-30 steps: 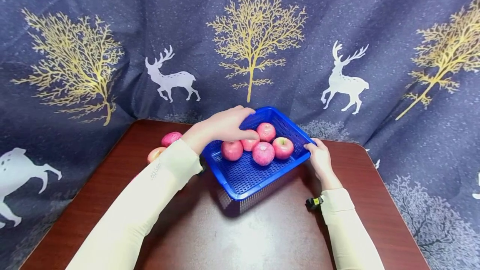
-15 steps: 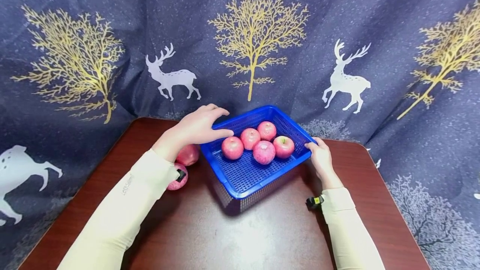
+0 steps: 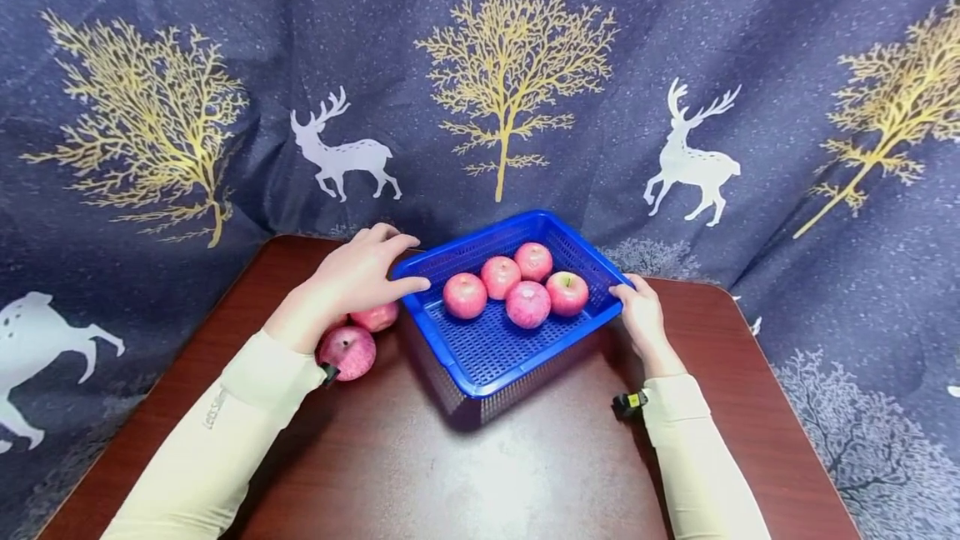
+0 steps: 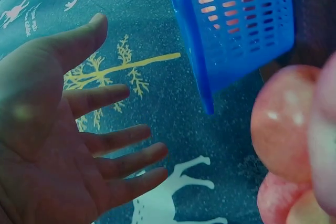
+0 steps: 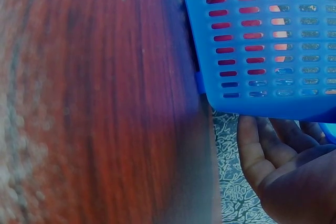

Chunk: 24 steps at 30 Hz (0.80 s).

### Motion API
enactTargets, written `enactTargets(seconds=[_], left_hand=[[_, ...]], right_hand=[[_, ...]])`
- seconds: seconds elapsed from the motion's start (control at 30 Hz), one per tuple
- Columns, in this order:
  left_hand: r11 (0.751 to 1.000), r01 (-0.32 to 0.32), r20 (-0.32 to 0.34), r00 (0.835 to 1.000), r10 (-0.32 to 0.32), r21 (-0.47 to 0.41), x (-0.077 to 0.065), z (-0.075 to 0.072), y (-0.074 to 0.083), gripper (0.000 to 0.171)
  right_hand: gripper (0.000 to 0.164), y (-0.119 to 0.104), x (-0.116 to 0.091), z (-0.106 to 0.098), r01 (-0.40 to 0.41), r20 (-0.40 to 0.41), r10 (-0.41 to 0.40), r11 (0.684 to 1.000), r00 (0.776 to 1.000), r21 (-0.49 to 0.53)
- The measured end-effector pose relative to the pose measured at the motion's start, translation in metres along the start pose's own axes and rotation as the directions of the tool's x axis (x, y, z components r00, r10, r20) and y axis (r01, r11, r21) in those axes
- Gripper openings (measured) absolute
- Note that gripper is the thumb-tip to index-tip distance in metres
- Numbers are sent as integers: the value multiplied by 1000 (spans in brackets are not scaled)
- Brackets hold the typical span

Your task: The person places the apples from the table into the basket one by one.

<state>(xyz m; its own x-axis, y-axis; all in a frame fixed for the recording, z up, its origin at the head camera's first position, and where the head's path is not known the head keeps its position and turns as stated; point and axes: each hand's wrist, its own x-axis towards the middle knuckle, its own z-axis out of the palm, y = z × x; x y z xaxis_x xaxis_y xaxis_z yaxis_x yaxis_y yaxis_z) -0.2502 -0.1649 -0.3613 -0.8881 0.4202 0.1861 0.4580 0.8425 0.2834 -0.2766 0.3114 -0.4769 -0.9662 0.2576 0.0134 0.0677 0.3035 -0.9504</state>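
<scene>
Left hand point(image 3: 358, 275) shifted leftward, outstretched; right hand point(image 3: 642, 319) grips basket point(image 3: 480, 350), long axis near-left to far-right.

Pinkish-red apples point(image 3: 465, 297), one yellow-green around its stem, show against a bright blue basket point(image 3: 517, 372) toward the far edge of a reddish-brown, wood-grained counter point(image 3: 420, 465); a speckled, purplish-red apple point(image 3: 349, 352) shows nearer the left edge. Sleeves point(image 3: 693, 457) are cream, the left lettered; gold trees point(image 3: 502, 158) and white deer point(image 3: 348, 161) pattern the navy, white-flecked backdrop cloth point(image 3: 390, 32).
</scene>
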Motion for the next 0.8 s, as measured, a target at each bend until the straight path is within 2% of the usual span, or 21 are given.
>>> enactTargets(seconds=[0.47, 0.63, 0.8], left_hand=[[997, 72, -55, 996, -71, 21, -47, -1, -20, 83], [995, 102, -56, 993, -101, 20, -66, 1, -27, 81], [987, 160, -54, 986, -159, 14, -81, 5, -33, 88]], right_hand=[[40, 0, 0, -2, 16, -5, -16, 1000, 1000, -4], [39, 1, 0, -1, 19, -3, -19, 1000, 1000, -3], [38, 2, 1, -1, 19, -10, -19, 1000, 1000, 13]])
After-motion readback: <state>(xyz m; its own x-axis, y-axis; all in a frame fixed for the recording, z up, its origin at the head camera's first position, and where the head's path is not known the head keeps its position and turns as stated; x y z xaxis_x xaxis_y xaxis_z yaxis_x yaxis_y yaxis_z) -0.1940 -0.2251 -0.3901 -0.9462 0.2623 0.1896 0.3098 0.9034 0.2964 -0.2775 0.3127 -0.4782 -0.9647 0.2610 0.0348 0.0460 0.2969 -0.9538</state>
